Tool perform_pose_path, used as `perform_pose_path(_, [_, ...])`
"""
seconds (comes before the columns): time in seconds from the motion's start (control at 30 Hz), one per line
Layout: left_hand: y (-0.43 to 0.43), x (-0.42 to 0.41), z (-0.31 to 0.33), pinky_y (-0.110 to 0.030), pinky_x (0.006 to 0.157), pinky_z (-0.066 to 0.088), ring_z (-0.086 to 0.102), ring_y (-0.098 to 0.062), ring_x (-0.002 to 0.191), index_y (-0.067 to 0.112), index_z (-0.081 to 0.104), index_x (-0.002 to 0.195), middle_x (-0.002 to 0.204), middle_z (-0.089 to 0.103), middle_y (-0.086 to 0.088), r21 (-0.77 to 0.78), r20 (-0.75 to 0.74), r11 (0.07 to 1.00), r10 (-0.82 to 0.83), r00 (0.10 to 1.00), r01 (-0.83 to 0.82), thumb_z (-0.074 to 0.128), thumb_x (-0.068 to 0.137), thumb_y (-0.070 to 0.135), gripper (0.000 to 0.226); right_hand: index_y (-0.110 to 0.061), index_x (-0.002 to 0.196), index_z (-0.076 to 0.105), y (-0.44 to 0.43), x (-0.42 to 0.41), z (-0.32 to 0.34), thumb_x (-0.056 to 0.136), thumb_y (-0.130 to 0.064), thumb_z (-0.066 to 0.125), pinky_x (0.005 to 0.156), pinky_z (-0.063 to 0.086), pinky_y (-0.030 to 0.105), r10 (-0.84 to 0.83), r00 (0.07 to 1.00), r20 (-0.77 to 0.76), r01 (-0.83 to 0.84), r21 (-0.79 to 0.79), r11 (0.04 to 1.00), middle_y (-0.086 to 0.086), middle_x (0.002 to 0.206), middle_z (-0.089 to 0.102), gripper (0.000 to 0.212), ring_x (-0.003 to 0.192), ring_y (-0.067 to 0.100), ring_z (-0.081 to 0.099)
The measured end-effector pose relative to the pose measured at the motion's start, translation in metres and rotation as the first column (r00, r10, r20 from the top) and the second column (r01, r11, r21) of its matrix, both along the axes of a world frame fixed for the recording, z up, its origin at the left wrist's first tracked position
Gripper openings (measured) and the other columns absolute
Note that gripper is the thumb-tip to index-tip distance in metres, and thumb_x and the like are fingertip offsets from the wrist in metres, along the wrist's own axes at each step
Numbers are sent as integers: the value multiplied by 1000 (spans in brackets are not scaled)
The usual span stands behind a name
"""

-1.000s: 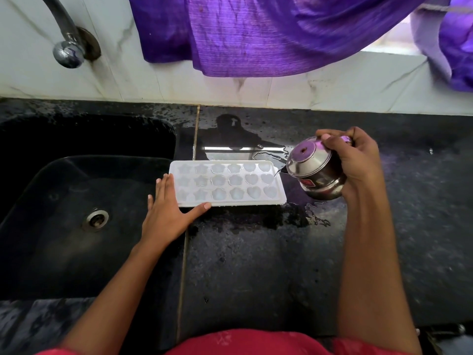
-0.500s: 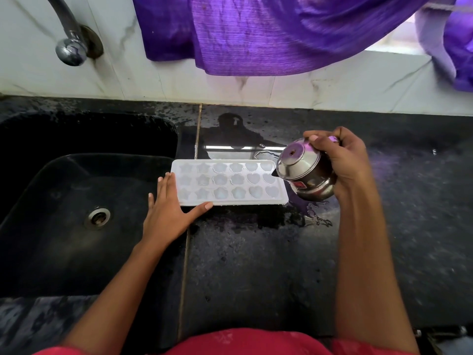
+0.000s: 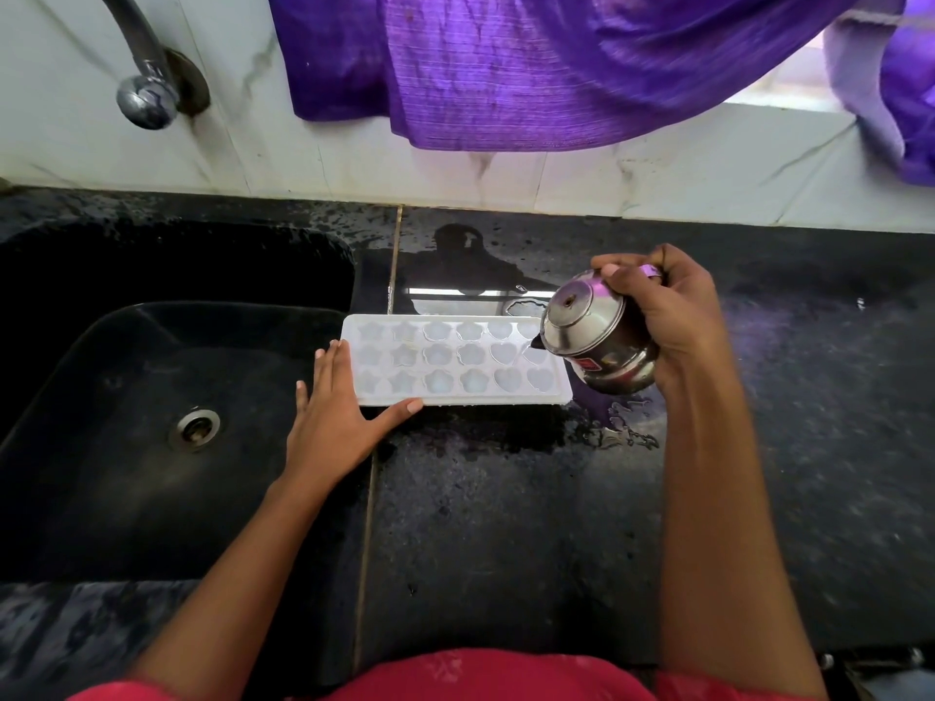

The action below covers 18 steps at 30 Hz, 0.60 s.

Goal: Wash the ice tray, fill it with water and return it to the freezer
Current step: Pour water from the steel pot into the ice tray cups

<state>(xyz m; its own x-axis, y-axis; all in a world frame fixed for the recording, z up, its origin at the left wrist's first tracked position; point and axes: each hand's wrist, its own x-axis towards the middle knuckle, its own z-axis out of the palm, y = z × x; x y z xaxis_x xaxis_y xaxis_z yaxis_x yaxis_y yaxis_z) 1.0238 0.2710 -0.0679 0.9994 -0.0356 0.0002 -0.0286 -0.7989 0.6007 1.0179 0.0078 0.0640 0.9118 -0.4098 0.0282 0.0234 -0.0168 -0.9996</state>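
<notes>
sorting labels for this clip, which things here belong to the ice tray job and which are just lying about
In the job: ice tray on the counter; steel pot tilted at its right end; right hand gripping the pot; left hand flat against the tray's left end.
Just there: tap; sink; purple cloth hanging above.

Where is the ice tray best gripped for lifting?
Probably by the flat rim at its two short ends, one hand from each side, kept level: the ice tray lies flat with its open cavities facing up and taking water. The left hand rests at its left end.
</notes>
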Motion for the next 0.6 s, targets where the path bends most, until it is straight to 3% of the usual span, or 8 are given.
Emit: perform_pose_path(0.6, [-1, -1, 0, -39, 117, -5, -9, -12, 145, 14, -3, 150, 159, -4, 0, 6, -5, 1000, 7, 1000, -7, 43, 62, 77, 118, -18, 68, 44, 0, -1, 3, 84, 2, 61, 84, 55, 38, -13, 1000, 6, 13, -42, 999, 4, 95, 70, 30, 87, 20, 66])
